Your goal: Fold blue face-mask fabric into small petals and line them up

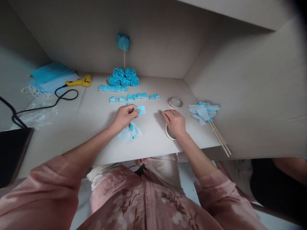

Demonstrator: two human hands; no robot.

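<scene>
My left hand (pixel 126 115) pinches a small blue rectangle of mask fabric (pixel 141 110) between thumb and fingers, just above the table. To its right, my right hand (pixel 175 121) is closed around a thin two-pointed metal tool (pixel 160 111); only its tips show, pointing left toward the fabric, and the rest is hidden by the fingers. Under the right hand lies a roll of tape (pixel 169 135), partly covered. Crumpled pale blue scraps (pixel 130 131) lie below my left hand. Beyond it runs a row of small folded blue pieces (pixel 137 96).
Rolled blue fabric roses (pixel 125 77) and a blue flower on a stick (pixel 123 42) stand at the back. A yellow glue gun (pixel 79 81) and face masks (pixel 51 76) lie left. Another tape roll (pixel 175 102) and stick-mounted blue petals (pixel 204 111) are right, sticks overhanging the edge.
</scene>
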